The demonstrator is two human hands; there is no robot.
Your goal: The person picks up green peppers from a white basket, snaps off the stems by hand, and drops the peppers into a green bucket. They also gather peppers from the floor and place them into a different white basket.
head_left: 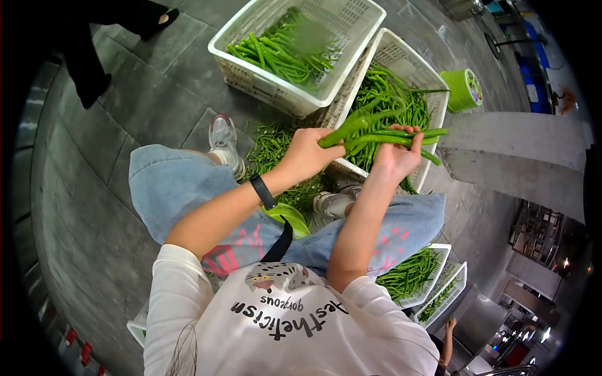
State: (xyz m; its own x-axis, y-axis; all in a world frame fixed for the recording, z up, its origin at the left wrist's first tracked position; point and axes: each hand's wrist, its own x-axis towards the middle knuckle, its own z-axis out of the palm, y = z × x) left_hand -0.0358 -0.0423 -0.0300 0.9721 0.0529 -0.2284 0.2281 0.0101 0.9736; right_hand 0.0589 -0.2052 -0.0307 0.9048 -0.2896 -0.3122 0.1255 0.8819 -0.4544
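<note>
My left hand (311,154), with a dark band on its wrist, is closed around the thick end of a long green chili pepper (352,128). The pepper's thin end points up and right over a white crate (440,119) of long green peppers. Close beside it, my right hand (399,156) has its fingers curled around several long green peppers (382,137), which stick out past the fingertips on the right. Both hands are above the near edge of that crate. A second white crate (263,91), partly filled with green peppers (276,53), stands to its left.
Green stems and scraps (269,147) litter the floor between my feet. A lime-green bucket (458,91) stands beyond the right crate, near a pale pillar (508,150). More crates of peppers (411,276) sit behind my right side. Another person's dark-clothed legs (81,56) are at upper left.
</note>
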